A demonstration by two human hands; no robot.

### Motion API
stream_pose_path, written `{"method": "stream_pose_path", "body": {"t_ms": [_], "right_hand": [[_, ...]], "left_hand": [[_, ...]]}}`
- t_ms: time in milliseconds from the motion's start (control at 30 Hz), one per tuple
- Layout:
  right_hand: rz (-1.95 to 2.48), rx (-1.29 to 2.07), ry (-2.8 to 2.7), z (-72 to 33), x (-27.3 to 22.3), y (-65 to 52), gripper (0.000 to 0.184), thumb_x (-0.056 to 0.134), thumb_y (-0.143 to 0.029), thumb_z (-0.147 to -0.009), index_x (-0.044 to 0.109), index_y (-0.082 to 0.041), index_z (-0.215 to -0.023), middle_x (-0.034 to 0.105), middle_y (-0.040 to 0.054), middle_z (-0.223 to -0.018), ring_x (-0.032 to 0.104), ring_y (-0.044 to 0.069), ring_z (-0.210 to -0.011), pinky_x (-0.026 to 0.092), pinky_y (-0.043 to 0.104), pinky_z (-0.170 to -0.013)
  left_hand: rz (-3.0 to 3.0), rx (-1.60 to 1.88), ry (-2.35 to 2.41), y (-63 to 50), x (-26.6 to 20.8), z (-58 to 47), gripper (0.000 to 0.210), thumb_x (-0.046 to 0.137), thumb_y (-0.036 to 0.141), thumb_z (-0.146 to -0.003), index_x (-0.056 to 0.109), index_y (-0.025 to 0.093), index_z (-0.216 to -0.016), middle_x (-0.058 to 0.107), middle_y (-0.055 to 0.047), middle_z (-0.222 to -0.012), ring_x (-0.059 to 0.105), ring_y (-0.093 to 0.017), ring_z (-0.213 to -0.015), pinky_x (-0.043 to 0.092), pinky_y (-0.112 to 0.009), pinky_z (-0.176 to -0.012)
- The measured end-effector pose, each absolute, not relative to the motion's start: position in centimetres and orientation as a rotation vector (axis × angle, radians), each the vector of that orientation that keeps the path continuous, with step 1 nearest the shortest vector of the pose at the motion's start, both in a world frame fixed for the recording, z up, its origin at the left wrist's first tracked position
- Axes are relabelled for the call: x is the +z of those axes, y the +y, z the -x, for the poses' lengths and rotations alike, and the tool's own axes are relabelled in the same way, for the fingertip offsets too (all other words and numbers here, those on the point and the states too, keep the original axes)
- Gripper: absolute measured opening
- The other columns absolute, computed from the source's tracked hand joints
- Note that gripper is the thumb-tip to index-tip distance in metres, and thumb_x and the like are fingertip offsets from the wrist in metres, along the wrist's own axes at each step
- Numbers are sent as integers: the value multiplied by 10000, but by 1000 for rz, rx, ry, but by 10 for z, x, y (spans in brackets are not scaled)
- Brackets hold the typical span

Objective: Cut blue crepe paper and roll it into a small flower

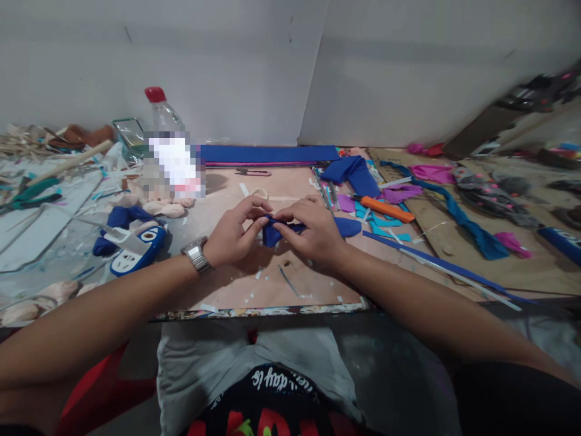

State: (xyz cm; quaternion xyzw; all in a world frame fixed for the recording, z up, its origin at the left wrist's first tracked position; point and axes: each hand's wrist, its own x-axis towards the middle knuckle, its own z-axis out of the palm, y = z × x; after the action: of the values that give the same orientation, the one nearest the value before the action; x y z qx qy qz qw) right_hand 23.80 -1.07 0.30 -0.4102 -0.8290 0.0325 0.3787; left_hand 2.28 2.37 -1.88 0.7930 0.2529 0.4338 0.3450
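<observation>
Both hands meet over the middle of the work board (236, 284). Between their fingertips is a piece of blue fabric (271, 235), folded at its near end. My left hand (235, 233) pinches it with thumb and forefinger. My right hand (315, 230) grips it from the other side, thumb on top. Blue material (348, 227) shows again beyond the right hand; whether it is the same piece is hidden under the palm. From there a long narrow blue strip (436, 260) runs toward the lower right.
Behind the hands lie small thread snips (252, 173), a tape roll (259, 194) and a long blue fabric band (272, 154). An orange utility knife (385, 208) is at right among scraps. At left are a blue-white power strip (138, 251), green-handled pliers (36, 194) and a red-capped bottle (166, 115).
</observation>
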Motion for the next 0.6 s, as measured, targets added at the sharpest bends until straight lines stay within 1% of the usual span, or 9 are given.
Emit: {"method": "stream_pose_path", "body": {"t_ms": [167, 367, 600], "right_hand": [[1063, 103, -2115, -237, 3, -10, 71, 690, -302, -949, 728, -248, -973, 821, 18, -962, 728, 215, -878, 383, 436, -964], [1035, 88, -2107, -238, 3, -10, 60, 700, -289, -948, 729, -241, -969, 815, 17, -946, 729, 210, -875, 383, 427, -951], [1020, 72, -2126, -239, 1, -10, 78, 681, -291, -958, 723, -234, -925, 807, 24, -914, 721, 214, -879, 375, 423, -943]], "left_hand": [[-2121, 1119, 660, 22, -16, -23, 208, 565, 320, -1038, 583, 214, -1216, 718, -82, -1124, 734, -204, -1038, 564, -339, -925], [-2152, 1121, 653, 21, -15, -23, 213, 568, 291, -1037, 587, 211, -1234, 715, -79, -1135, 738, -195, -1040, 573, -325, -941], [-2213, 1101, 625, 21, -17, -22, 267, 554, 254, -1031, 589, 214, -1293, 712, -89, -1233, 731, -212, -1105, 575, -352, -994]]}}
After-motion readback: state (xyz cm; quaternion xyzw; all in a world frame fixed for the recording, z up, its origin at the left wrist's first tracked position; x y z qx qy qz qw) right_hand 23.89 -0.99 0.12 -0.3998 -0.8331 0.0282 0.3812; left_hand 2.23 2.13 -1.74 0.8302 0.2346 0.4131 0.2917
